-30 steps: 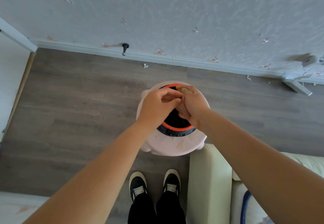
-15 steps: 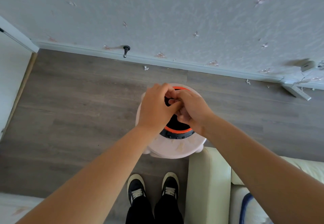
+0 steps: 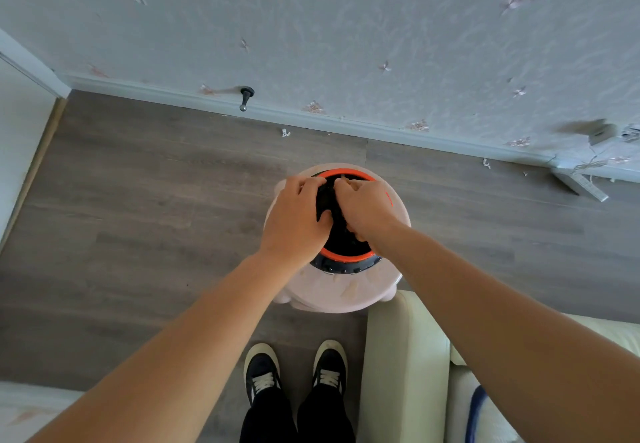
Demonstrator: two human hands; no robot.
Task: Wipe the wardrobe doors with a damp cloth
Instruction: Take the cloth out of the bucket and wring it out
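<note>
A black bucket with an orange rim (image 3: 346, 258) stands on a pale pink round stool (image 3: 339, 293) in front of my feet. Both my hands are over the bucket's mouth. My right hand (image 3: 367, 207) grips a tan cloth (image 3: 349, 183), of which only small bits show past the fingers. My left hand (image 3: 294, 221) is curled close beside it, fingers and thumb wrapped round a dark twisted stretch of the same cloth. Most of the cloth is hidden by my hands. No wardrobe is in view.
A cream sofa arm (image 3: 405, 356) stands right of my black shoes (image 3: 261, 370), touching the stool. A papered wall with a baseboard and a black doorstop (image 3: 246, 98) runs beyond. Loose trim (image 3: 581, 183) lies at the far right. Grey wood floor (image 3: 138, 217) spreads to the left.
My hands stayed together over the bucket and turned against each other on the cloth. They have drawn slightly apart, so a dark gap shows between them.
</note>
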